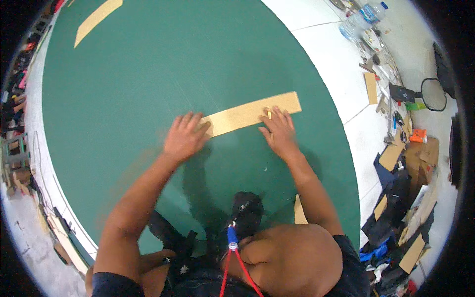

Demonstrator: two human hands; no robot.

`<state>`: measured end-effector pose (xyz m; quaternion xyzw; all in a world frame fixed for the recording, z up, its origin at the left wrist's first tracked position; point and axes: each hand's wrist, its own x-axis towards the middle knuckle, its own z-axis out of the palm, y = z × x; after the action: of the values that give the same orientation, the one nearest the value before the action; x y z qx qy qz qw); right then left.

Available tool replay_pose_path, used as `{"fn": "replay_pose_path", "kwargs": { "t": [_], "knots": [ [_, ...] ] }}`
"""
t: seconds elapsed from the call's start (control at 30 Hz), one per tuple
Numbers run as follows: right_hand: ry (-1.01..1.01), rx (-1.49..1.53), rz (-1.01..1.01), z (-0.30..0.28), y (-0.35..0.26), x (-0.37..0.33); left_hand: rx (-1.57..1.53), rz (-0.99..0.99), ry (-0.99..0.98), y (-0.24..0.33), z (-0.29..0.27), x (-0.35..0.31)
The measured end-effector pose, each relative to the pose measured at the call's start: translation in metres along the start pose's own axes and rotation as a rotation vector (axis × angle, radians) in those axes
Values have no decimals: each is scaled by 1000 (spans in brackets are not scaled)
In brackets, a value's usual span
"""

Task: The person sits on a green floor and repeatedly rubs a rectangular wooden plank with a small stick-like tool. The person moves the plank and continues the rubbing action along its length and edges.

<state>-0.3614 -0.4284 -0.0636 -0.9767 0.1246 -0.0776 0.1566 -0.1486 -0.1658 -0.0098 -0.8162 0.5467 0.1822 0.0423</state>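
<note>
Tan board strip (240, 117) lay slantwise on the green surface (123, 89), its left end under the left hand (183, 138), fingers loosely spread, seemingly to steady it; the right hand (281, 132), toward its right end, held a yellow stick (268, 113).

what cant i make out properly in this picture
All in the head view:
Tan strip: its left end is hidden under the left hand.
Small yellow stick at the right hand: too small to identify.
Second tan piece: cut off by the top edge.
Third tan piece: partly hidden, apparently by the right forearm and knee.
Far-left clutter: too small and blurred near the rim.
</note>
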Motion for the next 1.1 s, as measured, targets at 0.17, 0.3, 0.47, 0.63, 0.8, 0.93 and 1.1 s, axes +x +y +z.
{"fn": "replay_pose_path", "kwargs": {
  "t": [0.17,0.3,0.47,0.63,0.8,0.93,1.1],
  "knots": [
    [35,-22,199,-3,-38,-31,-98,-296,209,43,15,22],
    [-5,-2,193,0,-74,-52,-40,-370,433,23,21,67],
    [34,307,119,7,-68,-52,-99,-314,333,-11,-8,114],
    [54,42,134,3,-48,-51,-221,-281,308,-44,-14,125],
    [23,54,128,11,-44,-60,-259,-166,314,-79,-13,123],
    [25,43,136,13,-45,-60,-180,-224,233,-78,-28,125],
    [17,49,129,9,-51,-53,-215,-264,328,-84,-19,121]
  ]
}}
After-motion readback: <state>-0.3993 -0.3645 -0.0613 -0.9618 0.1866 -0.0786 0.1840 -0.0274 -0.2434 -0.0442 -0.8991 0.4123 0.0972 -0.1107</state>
